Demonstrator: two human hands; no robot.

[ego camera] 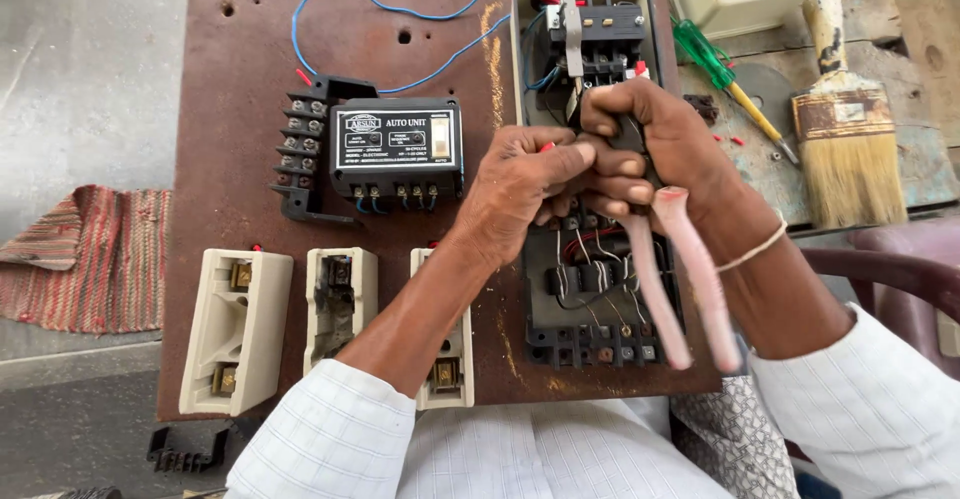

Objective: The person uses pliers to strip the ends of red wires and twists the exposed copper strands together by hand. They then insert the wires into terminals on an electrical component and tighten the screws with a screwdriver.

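Observation:
My right hand [660, 144] grips a pair of pliers with pale pink handles [680, 279]; the handles point down toward me and the jaws are hidden inside my fists. My left hand [525, 189] is closed against the right one, pinching a small red-tipped wire at the pliers' head. Both hands hover over an open grey starter box [520, 49] with black contactor parts and wiring, mounted on a rusty brown metal panel [240, 49]. A black control unit [397, 144] with a terminal strip sits left of my hands.
Three cream fuse holders [235, 329] line the panel's lower left. Blue wires [400, 9] loop across the panel top. A paintbrush [850, 129] and a green-handled screwdriver [715, 59] lie on the wooden bench at right. A striped cloth [90, 254] lies at left.

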